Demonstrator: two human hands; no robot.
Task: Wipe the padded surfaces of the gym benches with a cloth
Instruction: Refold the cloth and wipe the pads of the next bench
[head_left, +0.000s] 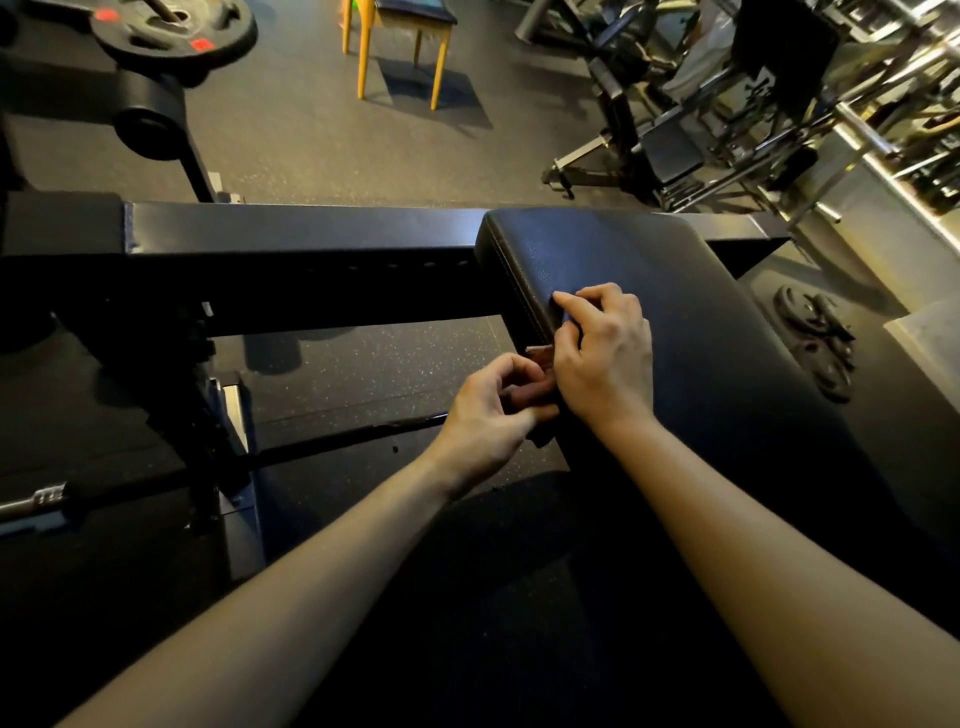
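A black padded bench (691, 291) runs from the lower middle up to the centre right. A small reddish-brown cloth (537, 358) lies at the pad's left edge, mostly hidden between my hands. My left hand (493, 415) curls its fingers around the cloth's lower part, just off the pad's side. My right hand (605, 353) rests on the pad's left edge with bent fingers pinching the cloth's upper part, index finger stretched forward on the padding.
A dark steel frame beam (311, 234) crosses behind the pad. A loaded barbell plate (171, 31) sits at the top left, a wooden-legged stool (400, 47) at top centre, machines (727, 114) at top right. Loose weight plates (815, 338) lie on the floor to the right.
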